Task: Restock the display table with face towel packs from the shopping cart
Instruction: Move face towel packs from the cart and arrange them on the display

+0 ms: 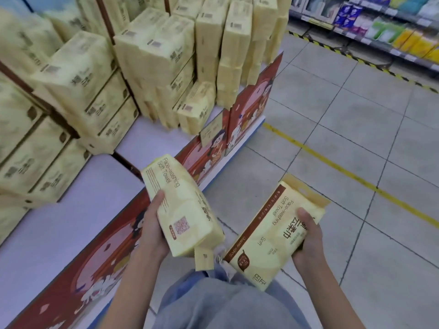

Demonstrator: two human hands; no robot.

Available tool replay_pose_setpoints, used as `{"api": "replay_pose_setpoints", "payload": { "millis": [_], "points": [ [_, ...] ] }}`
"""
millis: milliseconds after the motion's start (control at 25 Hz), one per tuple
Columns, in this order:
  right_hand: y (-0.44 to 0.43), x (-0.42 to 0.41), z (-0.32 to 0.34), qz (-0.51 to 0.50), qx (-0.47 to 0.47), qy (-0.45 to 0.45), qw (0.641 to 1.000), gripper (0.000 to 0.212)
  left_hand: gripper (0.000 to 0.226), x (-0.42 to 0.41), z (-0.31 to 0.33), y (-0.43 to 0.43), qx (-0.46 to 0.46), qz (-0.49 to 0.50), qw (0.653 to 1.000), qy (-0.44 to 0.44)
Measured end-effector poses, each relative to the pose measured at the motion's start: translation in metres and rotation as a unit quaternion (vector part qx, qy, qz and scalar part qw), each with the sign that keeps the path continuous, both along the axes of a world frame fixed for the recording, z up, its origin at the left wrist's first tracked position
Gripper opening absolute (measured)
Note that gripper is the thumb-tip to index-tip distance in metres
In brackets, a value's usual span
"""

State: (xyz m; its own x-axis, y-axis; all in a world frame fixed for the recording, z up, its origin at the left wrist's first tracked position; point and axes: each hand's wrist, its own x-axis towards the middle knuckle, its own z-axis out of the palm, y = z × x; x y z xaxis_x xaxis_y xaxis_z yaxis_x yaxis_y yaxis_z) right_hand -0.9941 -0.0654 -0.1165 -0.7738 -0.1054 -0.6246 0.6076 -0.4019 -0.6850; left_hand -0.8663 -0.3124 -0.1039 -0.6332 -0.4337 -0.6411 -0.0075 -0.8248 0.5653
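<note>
My left hand grips a pale yellow face towel pack, held on edge just over the front rim of the display table. My right hand holds a second yellow pack flat, label up, over the floor to the right of the table. Stacks of the same yellow packs fill the left and back of the table. The shopping cart is out of view.
The white tabletop has a bare strip along its front, behind a red illustrated skirt. Grey floor tiles with a yellow line stretch to the right. Store shelves with coloured goods stand at the far right.
</note>
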Motion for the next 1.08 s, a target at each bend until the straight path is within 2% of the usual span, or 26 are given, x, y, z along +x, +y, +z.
{"api": "replay_pose_setpoints", "payload": {
  "millis": [160, 320, 480, 680, 840, 1080],
  "points": [
    [-0.018, -0.058, -0.001, -0.017, -0.003, -0.004, 1.0, 0.07, 0.039, -0.072, 0.005, -0.026, 0.0, 0.003, 1.0, 0.004],
    [-0.05, -0.128, -0.011, 0.017, -0.009, -0.013, 1.0, 0.055, 0.031, -0.121, 0.0, -0.044, 0.007, 0.037, 0.999, 0.011],
    [-0.107, -0.22, -0.013, 0.115, -0.02, -0.004, 0.993, 0.062, 0.039, -0.162, -0.011, -0.055, 0.017, 0.13, 0.991, -0.002],
    [-0.18, -0.309, 0.008, 0.27, -0.026, 0.039, 0.962, 0.07, 0.03, -0.198, -0.009, -0.053, 0.027, 0.272, 0.962, 0.001],
    [-0.235, -0.344, 0.022, 0.405, -0.04, 0.066, 0.911, 0.075, 0.031, -0.213, -0.004, -0.043, 0.007, 0.397, 0.918, 0.008],
    [-0.318, -0.336, 0.06, 0.611, -0.055, 0.191, 0.766, 0.077, 0.034, -0.204, 0.005, -0.025, 0.023, 0.505, 0.863, -0.002]
  ]
}}
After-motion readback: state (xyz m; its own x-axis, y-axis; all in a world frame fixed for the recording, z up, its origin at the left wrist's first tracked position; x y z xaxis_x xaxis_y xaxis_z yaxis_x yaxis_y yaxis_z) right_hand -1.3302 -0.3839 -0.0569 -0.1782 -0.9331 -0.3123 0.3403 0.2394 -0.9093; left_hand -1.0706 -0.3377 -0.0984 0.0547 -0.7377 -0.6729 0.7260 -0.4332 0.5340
